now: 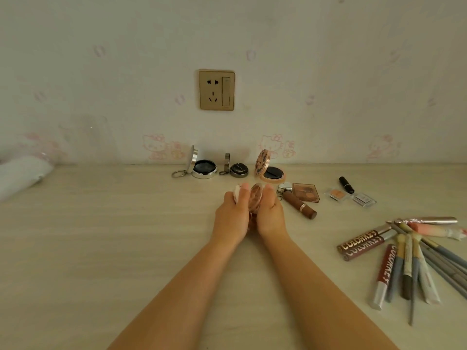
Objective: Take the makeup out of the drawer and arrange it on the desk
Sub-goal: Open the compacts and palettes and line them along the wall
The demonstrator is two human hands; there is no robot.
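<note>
Far to your left a white roll (21, 173) lies at the desk's back edge, with what looks like a clear glass (87, 138) behind it, though it is too faint to be sure. Along the wall, under the gold socket (216, 90), three compacts stand open in a row: a silver compact (202, 165) with a key ring, a small dark compact (236, 168), and a rose-gold compact (269, 168) with a patterned lid. In front of them, over the pale desk (113, 236), your left hand (231, 213) curls round a white powder puff (238, 192), while your right hand (269, 212) grips the other side of a round pink compact (256, 198) — the case sits on edge between both palms, fingers curled round it. Just right of your right hand lie a brown lipstick (299, 205), a small silver item (284, 188) and a brown eyeshadow palette (305, 192) close together. Further right are a peach shadow pan (337, 194), a black lipstick (346, 185) and a clear grey pan (364, 199). At the far right, lip gloss tubes (364, 245) marked COLORKEY and a fan of pencils (414, 263) spread out — their tips meet near a pink tube (434, 231).
</note>
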